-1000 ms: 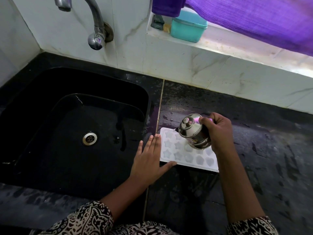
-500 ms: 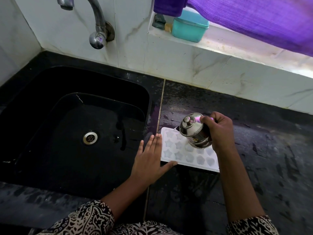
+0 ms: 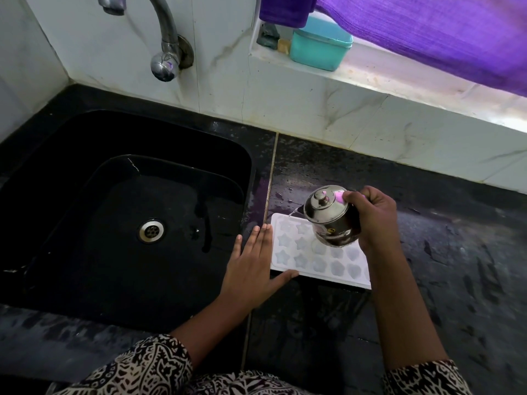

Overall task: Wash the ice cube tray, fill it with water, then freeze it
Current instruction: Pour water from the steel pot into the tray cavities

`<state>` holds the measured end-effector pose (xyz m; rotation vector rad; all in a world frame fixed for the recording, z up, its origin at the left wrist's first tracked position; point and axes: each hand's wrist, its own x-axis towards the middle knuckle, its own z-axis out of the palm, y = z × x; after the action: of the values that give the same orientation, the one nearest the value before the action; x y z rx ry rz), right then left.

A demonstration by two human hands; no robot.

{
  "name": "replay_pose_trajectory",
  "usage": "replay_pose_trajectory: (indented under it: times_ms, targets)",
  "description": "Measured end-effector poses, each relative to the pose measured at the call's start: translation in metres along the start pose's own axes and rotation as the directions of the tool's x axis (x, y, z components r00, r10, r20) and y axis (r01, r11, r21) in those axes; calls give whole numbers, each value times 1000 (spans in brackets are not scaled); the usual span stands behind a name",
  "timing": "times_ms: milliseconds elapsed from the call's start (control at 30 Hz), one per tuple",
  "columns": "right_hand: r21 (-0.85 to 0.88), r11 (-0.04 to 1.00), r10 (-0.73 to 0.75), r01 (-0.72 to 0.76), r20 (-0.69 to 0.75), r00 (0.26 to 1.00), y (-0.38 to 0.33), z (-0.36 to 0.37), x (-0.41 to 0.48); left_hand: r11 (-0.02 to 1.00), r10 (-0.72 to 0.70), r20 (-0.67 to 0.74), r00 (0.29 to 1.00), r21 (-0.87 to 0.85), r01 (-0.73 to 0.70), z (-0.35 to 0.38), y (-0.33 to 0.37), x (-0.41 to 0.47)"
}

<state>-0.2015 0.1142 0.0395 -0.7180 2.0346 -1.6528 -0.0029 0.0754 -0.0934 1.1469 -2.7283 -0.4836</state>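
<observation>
While your right hand [image 3: 373,220] grips the tilted pot [image 3: 328,218] over the tray [image 3: 285,240], your left hand [image 3: 251,269], fingers [image 3: 262,238] straight, touches it.

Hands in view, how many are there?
2. The left hand lies flat at the left edge of the ice cube tray; the right hand grips a steel pot tilted above it.
</observation>
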Motion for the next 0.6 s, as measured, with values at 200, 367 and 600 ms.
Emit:
replay_pose_trajectory:
  times_ms: [200, 367, 600]
  targets:
    - [207, 977, 67, -57, -38, 997, 2, -9, -2, 1000, 0, 11, 1000, 12, 0, 1, -1, 1]
    - [168, 985, 46, -38, -43, 998, 6, -18, -4, 1000, -4, 13, 1000, 22, 3, 0, -1, 0]
    - [0, 1000, -7, 7, -52, 999, 11, -24, -3, 1000, -3, 17, 1000, 31, 2, -1, 0, 0]
